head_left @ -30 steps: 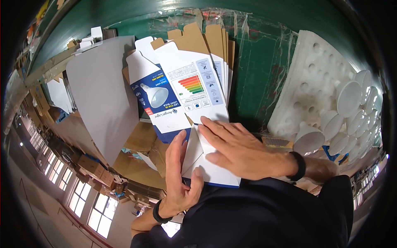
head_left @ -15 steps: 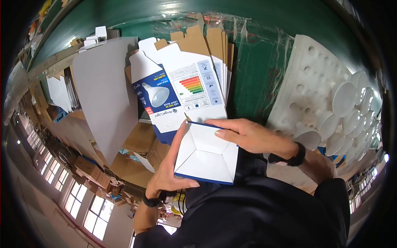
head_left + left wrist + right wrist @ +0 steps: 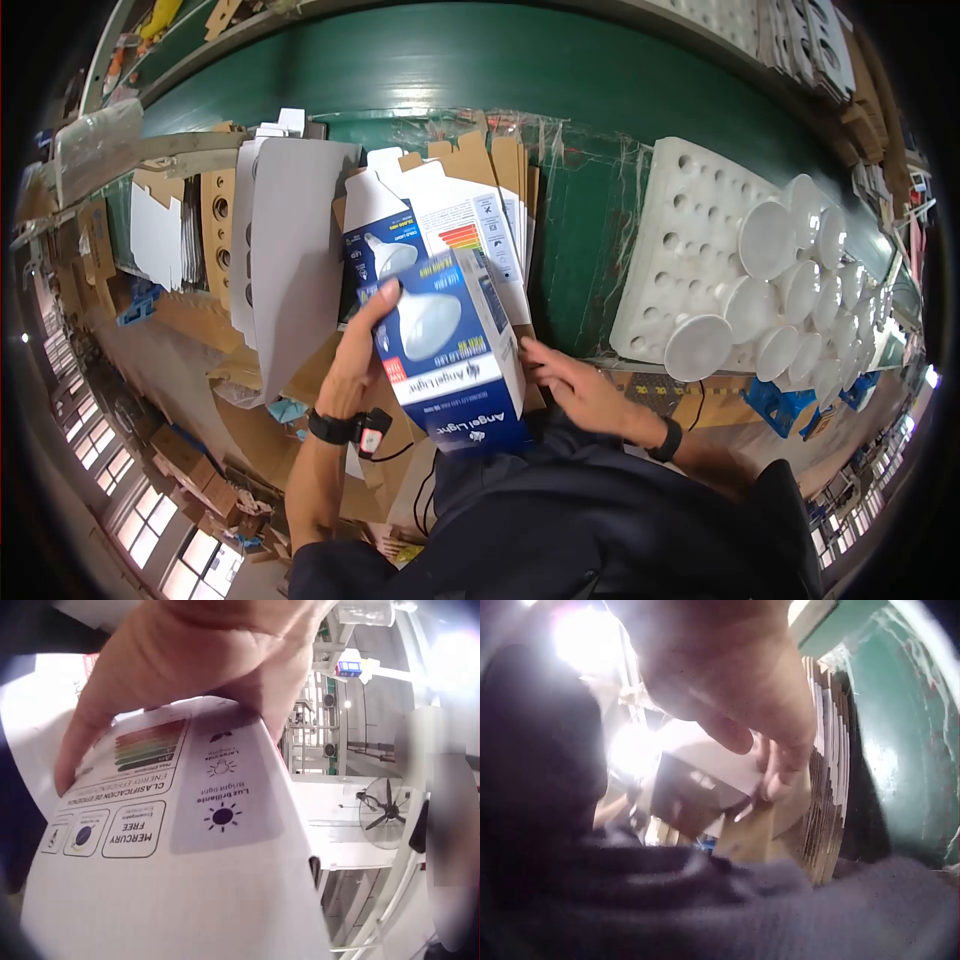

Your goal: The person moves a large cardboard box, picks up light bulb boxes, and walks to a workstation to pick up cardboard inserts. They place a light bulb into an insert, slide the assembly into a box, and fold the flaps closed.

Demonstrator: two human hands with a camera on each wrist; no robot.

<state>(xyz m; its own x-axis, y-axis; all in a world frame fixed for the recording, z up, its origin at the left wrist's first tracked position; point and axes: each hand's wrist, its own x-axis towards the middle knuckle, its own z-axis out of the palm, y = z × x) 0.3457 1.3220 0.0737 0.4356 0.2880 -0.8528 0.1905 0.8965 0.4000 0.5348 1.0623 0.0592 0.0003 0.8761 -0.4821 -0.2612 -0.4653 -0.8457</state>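
Half a second ago the carton showed its white folded bottom with both hands on it. Now it is turned so the printed bulb faces up, and the right hand has come off to its side.

A grey sheet (image 3: 290,260) lies at the left. Next to it the left hand (image 3: 362,340) holds the erected bulb box (image 3: 450,350) above the lap, just in front of the stack of flat cartons (image 3: 480,205). Its grip is clamped on the box, with fingers curled over the top edge and thumb behind.

The box looks light, hollow and thin-walled, with a glossy, slightly slippery print. A squeeze on a panel's middle would likely dent it, so the folded edges and corners are the firmer hold.

The right hand (image 3: 570,385) lies just beside the box's lower corner, fingers loosely stretched and holding nothing. Whether they touch the card is unclear.

Further right on the green worktop (image 3: 600,200), a foam tray (image 3: 680,210) carries white bulbs (image 3: 765,240).
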